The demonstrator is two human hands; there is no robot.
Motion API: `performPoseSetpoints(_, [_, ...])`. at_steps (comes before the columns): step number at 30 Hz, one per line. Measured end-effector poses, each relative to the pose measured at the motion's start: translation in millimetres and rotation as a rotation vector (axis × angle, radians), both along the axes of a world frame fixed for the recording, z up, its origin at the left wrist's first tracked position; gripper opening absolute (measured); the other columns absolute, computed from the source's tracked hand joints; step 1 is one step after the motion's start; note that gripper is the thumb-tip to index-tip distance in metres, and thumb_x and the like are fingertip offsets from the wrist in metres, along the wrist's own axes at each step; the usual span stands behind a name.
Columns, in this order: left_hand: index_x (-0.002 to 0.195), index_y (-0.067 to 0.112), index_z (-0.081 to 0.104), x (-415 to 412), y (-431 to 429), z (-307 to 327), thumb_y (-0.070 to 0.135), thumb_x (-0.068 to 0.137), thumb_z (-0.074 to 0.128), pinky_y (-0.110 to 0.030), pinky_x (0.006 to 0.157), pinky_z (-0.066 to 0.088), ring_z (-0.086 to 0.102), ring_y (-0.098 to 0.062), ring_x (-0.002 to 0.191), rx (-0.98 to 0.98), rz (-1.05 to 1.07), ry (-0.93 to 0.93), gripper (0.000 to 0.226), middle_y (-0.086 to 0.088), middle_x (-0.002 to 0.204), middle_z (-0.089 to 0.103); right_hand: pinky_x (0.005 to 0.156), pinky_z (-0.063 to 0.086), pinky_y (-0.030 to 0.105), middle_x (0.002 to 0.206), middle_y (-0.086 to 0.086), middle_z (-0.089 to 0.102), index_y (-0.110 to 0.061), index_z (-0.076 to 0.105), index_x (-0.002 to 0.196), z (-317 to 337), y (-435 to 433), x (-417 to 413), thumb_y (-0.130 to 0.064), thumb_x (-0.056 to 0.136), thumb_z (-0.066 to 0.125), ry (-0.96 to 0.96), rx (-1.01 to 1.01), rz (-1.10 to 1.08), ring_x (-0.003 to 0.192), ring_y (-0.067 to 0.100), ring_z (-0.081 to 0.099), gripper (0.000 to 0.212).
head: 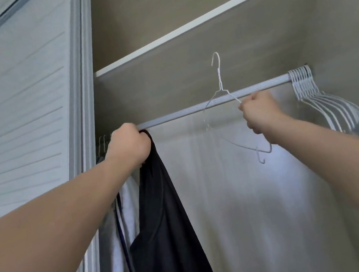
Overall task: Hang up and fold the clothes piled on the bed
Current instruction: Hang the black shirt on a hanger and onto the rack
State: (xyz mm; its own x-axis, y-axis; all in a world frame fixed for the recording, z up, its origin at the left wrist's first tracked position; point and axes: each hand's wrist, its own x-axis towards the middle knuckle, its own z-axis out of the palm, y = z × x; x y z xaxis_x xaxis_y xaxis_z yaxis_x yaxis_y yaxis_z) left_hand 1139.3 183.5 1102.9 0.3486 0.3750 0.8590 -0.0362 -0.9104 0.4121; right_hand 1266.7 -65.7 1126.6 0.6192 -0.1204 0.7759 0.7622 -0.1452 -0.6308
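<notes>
The head camera looks up into a closet. Both arms reach up to the rail (181, 113), a long grey bar that runs across the closet.

The left hand (127, 145) is a tight fist right at the left end of the rail. Its fingers curl around the top of a dark cloth (165, 222). The cloth hangs straight down from the fist, long and loose. The fist hides the top of the cloth, so it is hard to say if a hanger is inside it.

The right hand (259, 112) is near the middle of the rail. Its fingers are curled and pinch one thin arm of a white wire hanger (220, 80). The hanger is tilted. Its hook sticks up above the rail and is not on it.

Just behind the dark cloth, on the left, hangs a pale cloth (130, 207). A bunch of white hangers (301, 84) hangs on the rail at the far right, with nothing on them. A shelf (201, 19) sits above the rail. A white door with slats (21, 115) stands to the left.
</notes>
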Motion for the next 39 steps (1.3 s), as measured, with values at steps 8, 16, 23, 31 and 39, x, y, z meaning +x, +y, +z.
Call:
performPoseSetpoints(8, [0.082,0.0,0.058,-83.7,30.4,7.5,0.01,0.096,0.039,-0.027,0.038,0.049,0.065,-0.03,0.049,-0.09,0.028,-0.14,0.025,-0.018,0.075,0.062,0.04,0.019,0.019,0.053,-0.004,0.036,-0.021,0.042,0.083,-40.3,30.9,-79.0,-0.011,0.098,0.042,0.002,0.244,0.448,0.04,0.012,0.026,0.018])
performPoseSetpoints(16, [0.068,0.015,0.031,-179.9,57.2,-18.3,0.007,0.089,0.04,-0.032,0.053,0.021,0.026,-0.023,0.058,-0.169,0.25,-0.225,0.024,-0.006,0.064,0.029,0.037,0.018,0.015,0.045,-0.008,0.033,-0.019,0.044,0.085,-62.1,70.5,-161.7,-0.009,0.1,0.041,-0.008,0.43,0.81,0.035,0.008,0.023,0.018])
performPoseSetpoints(23, [0.067,0.016,0.026,-292.5,25.3,-9.8,0.007,0.091,0.04,-0.028,0.05,0.019,0.025,-0.021,0.055,-0.171,0.455,-0.13,0.029,-0.003,0.063,0.027,0.037,0.017,0.015,0.042,-0.007,0.031,-0.013,0.052,0.088,-55.4,116.1,-232.6,-0.027,0.102,0.051,0.117,0.108,1.017,0.033,0.009,0.023,0.021])
performPoseSetpoints(31, [0.065,0.018,0.022,-422.0,-37.4,-25.8,0.007,0.089,0.041,-0.028,0.051,0.016,0.02,-0.022,0.054,-0.189,0.742,-0.161,0.032,-0.002,0.062,0.022,0.038,0.015,0.015,0.046,-0.005,0.029,-0.01,0.06,0.08,-83.9,97.5,-331.7,-0.025,0.105,0.044,0.073,-0.03,1.323,0.035,0.009,0.02,0.033])
performPoseSetpoints(39, [0.066,0.019,0.025,-582.3,-130.3,-25.9,0.003,0.083,0.038,-0.024,0.05,0.02,0.027,-0.02,0.057,-0.217,1.037,-0.193,0.026,-0.002,0.064,0.025,0.039,0.016,0.015,0.048,-0.004,0.026,-0.007,0.058,0.08,-108.9,45.9,-447.0,-0.023,0.106,0.044,-0.005,-0.026,1.699,0.037,0.01,0.018,0.034])
